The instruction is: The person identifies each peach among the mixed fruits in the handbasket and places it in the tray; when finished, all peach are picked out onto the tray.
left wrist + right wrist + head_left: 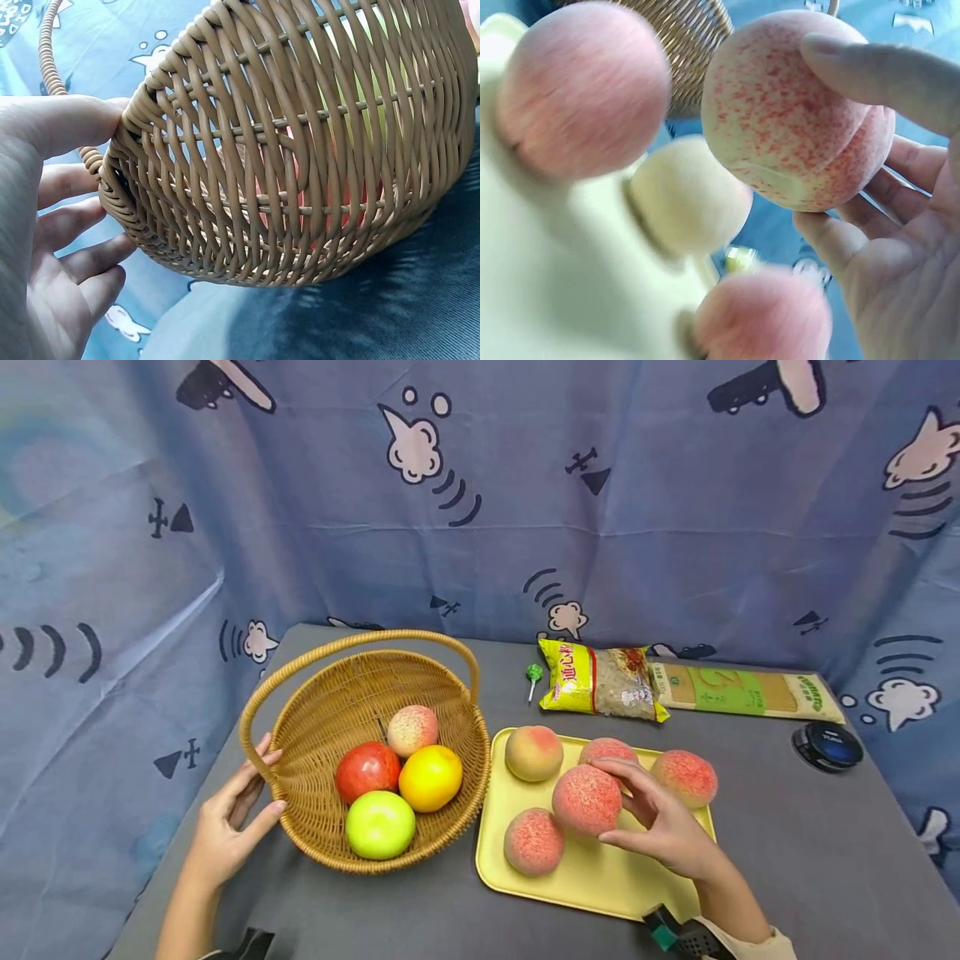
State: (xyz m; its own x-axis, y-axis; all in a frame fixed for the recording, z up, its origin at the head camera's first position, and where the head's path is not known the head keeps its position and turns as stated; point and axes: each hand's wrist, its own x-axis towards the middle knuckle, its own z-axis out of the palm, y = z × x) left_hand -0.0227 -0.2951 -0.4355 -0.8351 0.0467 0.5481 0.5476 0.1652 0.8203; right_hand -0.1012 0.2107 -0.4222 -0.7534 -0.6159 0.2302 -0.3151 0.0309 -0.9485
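Observation:
My left hand point(231, 822) holds the left rim of a wicker basket point(307, 777) near the foot of its arched handle. In the left wrist view the thumb lies over the rim point(124, 142), the fingers on its other side. Inside the basket sit a red apple point(367, 772), a green apple point(380, 825), an orange point(431, 778) and a pale peach point(412, 731). My right hand point(667, 827) grips a pink speckled peach point(587, 799) between thumb and fingers, above a yellow tray point(592, 889). More peaches lie on that tray, one point(534, 842) at its left front.
Behind the tray lie a yellow snack-like bag point(603, 681), a long flat packet point(742, 691) and a green lollipop point(534, 672). A round dark tin point(828, 746) is at the right. A patterned blue curtain point(480, 510) hangs behind the grey table point(420, 918).

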